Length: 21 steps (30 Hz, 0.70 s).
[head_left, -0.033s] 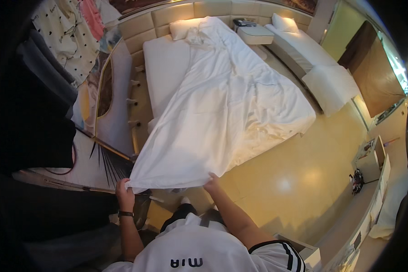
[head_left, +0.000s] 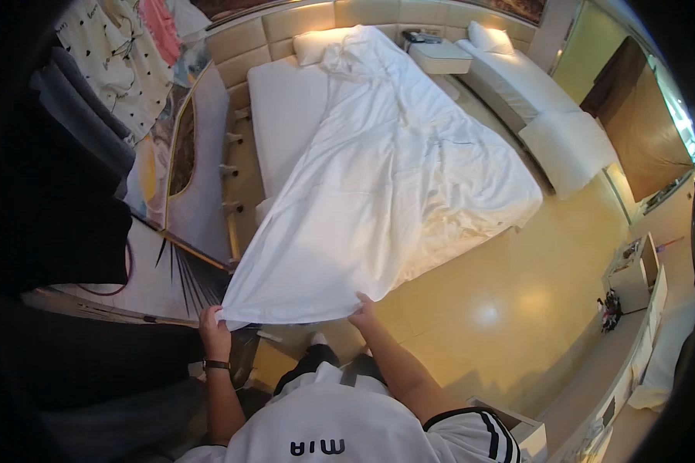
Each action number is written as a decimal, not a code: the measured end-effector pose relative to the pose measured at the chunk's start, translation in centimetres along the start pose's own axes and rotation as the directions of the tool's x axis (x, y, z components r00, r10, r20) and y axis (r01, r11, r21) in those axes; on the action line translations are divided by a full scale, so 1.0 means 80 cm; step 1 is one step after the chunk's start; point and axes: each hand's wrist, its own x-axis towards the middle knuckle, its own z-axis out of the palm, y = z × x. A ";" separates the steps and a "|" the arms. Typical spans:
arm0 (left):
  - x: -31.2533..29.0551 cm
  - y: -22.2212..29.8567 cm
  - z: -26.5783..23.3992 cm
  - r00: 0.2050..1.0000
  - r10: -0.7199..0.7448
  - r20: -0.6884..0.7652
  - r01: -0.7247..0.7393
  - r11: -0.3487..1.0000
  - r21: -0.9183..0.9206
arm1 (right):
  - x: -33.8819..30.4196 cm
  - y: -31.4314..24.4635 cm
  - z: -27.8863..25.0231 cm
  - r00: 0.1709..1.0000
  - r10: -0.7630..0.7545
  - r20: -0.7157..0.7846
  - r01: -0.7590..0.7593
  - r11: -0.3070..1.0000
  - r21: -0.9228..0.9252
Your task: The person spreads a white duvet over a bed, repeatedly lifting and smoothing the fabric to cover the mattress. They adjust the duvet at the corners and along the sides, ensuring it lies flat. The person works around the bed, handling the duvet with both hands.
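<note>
The left hand [head_left: 215, 328] and right hand [head_left: 361, 310] are each pinching, grips narrow, the near edge of a white bed sheet [head_left: 316, 247] draping over the bed [head_left: 286, 108]. At right, an open white box [head_left: 633, 286] is holding small, unclear items [head_left: 635, 249].

A rumpled white fabric cover [head_left: 363, 177] drapes a broad white-sheeted bed [head_left: 284, 108], reaching past its edge toward seven o'clock. A white rectangular pillow [head_left: 309, 49] lies at eleven o'clock.

a rumpled white sheet [head_left: 328, 224] drapes over the bed [head_left: 284, 100], extending past it.
</note>
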 end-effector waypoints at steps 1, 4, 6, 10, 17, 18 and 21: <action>-0.004 -0.008 -0.001 0.999 -0.042 -0.026 0.042 0.999 -0.012 | 0.007 0.010 -0.012 0.994 -0.078 0.078 0.093 0.971 -0.222; -0.027 -0.053 -0.009 0.971 -0.084 -0.223 0.098 0.994 0.052 | 0.010 0.044 0.048 0.996 0.028 -0.086 -0.034 0.997 -0.063; -0.026 -0.050 -0.019 0.949 -0.140 -0.283 0.155 0.987 0.033 | 0.006 0.046 0.082 0.990 -0.093 0.107 0.121 0.950 -0.289; -0.007 -0.068 -0.028 0.918 -0.228 -0.326 0.249 0.968 0.025 | 0.029 0.001 0.206 0.953 0.168 0.250 -0.151 0.985 -0.085; 0.035 -0.082 0.007 0.930 -0.180 -0.319 0.205 0.978 0.048 | 0.007 -0.079 0.357 0.889 -0.014 0.458 -0.014 0.998 0.058; 0.039 -0.078 0.011 0.919 -0.221 -0.328 0.242 0.970 0.022 | 0.005 -0.081 0.359 0.876 -0.007 0.483 -0.034 0.996 0.076; 0.040 -0.082 0.021 0.905 -0.259 -0.338 0.230 0.965 -0.123 | -0.010 -0.081 0.347 0.868 -0.038 0.495 -0.026 0.992 0.122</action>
